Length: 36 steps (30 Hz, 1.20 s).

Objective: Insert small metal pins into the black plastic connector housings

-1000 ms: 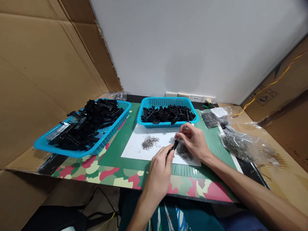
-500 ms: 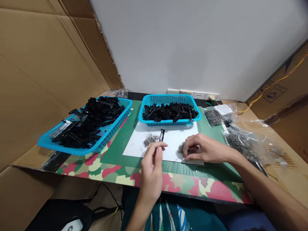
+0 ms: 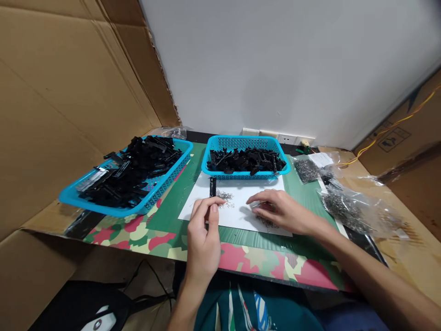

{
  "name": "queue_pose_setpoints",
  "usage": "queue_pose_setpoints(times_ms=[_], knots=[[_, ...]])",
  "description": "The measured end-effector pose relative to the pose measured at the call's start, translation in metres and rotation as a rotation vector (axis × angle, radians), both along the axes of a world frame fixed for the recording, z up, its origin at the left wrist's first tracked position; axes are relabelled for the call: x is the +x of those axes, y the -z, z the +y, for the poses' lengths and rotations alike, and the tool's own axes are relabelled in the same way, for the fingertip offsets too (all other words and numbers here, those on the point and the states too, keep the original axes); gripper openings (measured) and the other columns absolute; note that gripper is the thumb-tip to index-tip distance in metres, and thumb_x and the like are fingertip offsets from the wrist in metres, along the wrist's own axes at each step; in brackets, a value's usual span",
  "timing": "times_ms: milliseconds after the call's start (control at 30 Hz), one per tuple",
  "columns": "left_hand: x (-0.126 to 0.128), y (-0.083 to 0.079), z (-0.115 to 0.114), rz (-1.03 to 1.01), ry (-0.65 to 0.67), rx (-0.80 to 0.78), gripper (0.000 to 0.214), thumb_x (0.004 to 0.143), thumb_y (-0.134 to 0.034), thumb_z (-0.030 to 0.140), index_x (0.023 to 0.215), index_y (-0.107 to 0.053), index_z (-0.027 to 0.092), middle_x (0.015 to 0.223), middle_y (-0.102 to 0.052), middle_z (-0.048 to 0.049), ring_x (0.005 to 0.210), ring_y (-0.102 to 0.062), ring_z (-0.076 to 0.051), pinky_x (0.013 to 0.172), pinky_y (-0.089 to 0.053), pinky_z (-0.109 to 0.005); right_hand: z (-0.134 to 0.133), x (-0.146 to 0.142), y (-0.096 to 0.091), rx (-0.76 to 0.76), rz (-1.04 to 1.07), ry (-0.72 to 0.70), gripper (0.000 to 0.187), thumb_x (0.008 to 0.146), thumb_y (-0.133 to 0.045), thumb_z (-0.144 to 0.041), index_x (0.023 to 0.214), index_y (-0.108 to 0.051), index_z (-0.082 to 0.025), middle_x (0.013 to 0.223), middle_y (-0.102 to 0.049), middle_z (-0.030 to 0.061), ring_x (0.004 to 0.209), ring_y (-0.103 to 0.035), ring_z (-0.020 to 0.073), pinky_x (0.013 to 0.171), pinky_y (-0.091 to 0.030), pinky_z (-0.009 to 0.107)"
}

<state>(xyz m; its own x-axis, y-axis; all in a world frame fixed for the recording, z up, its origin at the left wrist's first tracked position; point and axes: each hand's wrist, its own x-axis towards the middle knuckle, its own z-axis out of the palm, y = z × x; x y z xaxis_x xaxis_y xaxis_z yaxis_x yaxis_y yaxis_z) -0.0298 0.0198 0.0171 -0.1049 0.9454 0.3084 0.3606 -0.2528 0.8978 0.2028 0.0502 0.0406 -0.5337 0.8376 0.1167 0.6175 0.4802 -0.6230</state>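
Observation:
My left hand [image 3: 205, 230] is closed around a long, narrow black plastic part [image 3: 212, 186], which stands up above the fingers. Just behind that hand lies a small pile of thin metal wire pieces [image 3: 225, 196] on a white sheet [image 3: 241, 216]. My right hand [image 3: 280, 211] hovers over the sheet, its fingers bent towards the thumb. A thin pale glint shows between them, too small to name. Beneath the right hand, partly covered by it, is a second pile of small dark metal pieces [image 3: 267, 224].
A blue basket [image 3: 246, 176] heaped with black parts stands behind the sheet. Another blue basket [image 3: 138, 212], also full, sits at the left. Clear bags of metal pieces [image 3: 344, 211] lie at the right. Cardboard walls [image 3: 69, 92] flank the table.
My left hand has moved left with the black part, now in front of the left pile. My right hand has lifted off the right pile and shifted left, its fingers straighter.

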Motion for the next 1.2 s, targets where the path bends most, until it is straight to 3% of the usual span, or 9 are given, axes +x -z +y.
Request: queue_pose_setpoints(times_ms=[167, 333, 500, 667, 833, 1000, 1200], knots=[[-0.005, 0.001, 0.002, 0.064, 0.027, 0.011, 0.026, 0.109, -0.047, 0.033, 0.106, -0.070, 0.023, 0.108, -0.065, -0.0047, 0.099, -0.062, -0.022, 0.084, -0.047, -0.032, 0.001, -0.023, 0.010, 0.255, -0.269, -0.126, 0.038, 0.108, -0.056, -0.038, 0.140, -0.064, -0.020, 0.097, -0.066, 0.0100, 0.089, -0.057, 0.0251, 0.079, -0.042, 0.036], [-0.005, 0.005, 0.002, 0.054, 0.045, -0.026, 0.027, 0.109, -0.046, 0.034, 0.108, -0.070, 0.023, 0.107, -0.065, -0.0058, 0.098, -0.063, -0.023, 0.087, -0.049, -0.034, 0.001, -0.023, 0.012, 0.264, -0.296, -0.143, 0.037, 0.109, -0.054, -0.043, 0.137, -0.066, -0.022, 0.097, -0.063, 0.0089, 0.089, -0.055, 0.0248, 0.081, -0.040, 0.037], [-0.004, 0.006, 0.001, 0.045, 0.065, -0.042, 0.027, 0.109, -0.046, 0.033, 0.109, -0.071, 0.023, 0.110, -0.067, -0.0057, 0.098, -0.064, -0.022, 0.086, -0.050, -0.033, 0.003, -0.012, 0.013, 0.135, -0.119, -0.080, 0.025, 0.108, -0.057, -0.033, 0.121, -0.076, -0.023, 0.095, -0.066, 0.0077, 0.091, -0.058, 0.0234, 0.083, -0.042, 0.036], [-0.002, 0.005, -0.001, 0.073, 0.108, -0.041, 0.028, 0.110, -0.045, 0.031, 0.112, -0.072, 0.024, 0.109, -0.067, -0.0052, 0.095, -0.063, -0.021, 0.080, -0.049, -0.031, 0.007, -0.013, 0.017, 0.017, 0.022, 0.061, 0.010, 0.097, -0.074, -0.023, 0.103, -0.081, -0.022, 0.085, -0.070, 0.0040, 0.081, -0.061, 0.0210, 0.074, -0.043, 0.033], [-0.002, 0.005, -0.002, 0.105, 0.148, -0.056, 0.026, 0.109, -0.047, 0.031, 0.113, -0.072, 0.024, 0.109, -0.065, -0.0038, 0.088, -0.062, -0.019, 0.079, -0.047, -0.031, 0.011, -0.019, 0.019, -0.094, 0.109, 0.129, 0.008, 0.091, -0.077, -0.014, 0.094, -0.082, -0.020, 0.084, -0.072, 0.0033, 0.072, -0.061, 0.0181, 0.069, -0.044, 0.031], [-0.002, 0.005, -0.004, 0.118, 0.173, -0.064, 0.025, 0.109, -0.048, 0.031, 0.114, -0.072, 0.025, 0.107, -0.063, -0.0030, 0.085, -0.059, -0.018, 0.078, -0.045, -0.030, 0.007, -0.018, 0.014, -0.142, 0.243, 0.122, 0.009, 0.094, -0.074, -0.022, 0.092, -0.083, -0.020, 0.084, -0.071, 0.0039, 0.075, -0.061, 0.0183, 0.070, -0.045, 0.031], [0.006, 0.001, -0.011, 0.093, 0.296, -0.129, 0.022, 0.108, -0.053, 0.038, 0.113, -0.071, 0.025, 0.103, -0.057, -0.0013, 0.078, -0.052, -0.015, 0.073, -0.041, -0.028, -0.002, -0.022, 0.011, -0.175, 0.582, 0.097, 0.015, 0.095, -0.074, -0.030, 0.093, -0.086, -0.021, 0.072, -0.065, 0.0013, 0.064, -0.050, 0.0144, 0.060, -0.036, 0.029]])
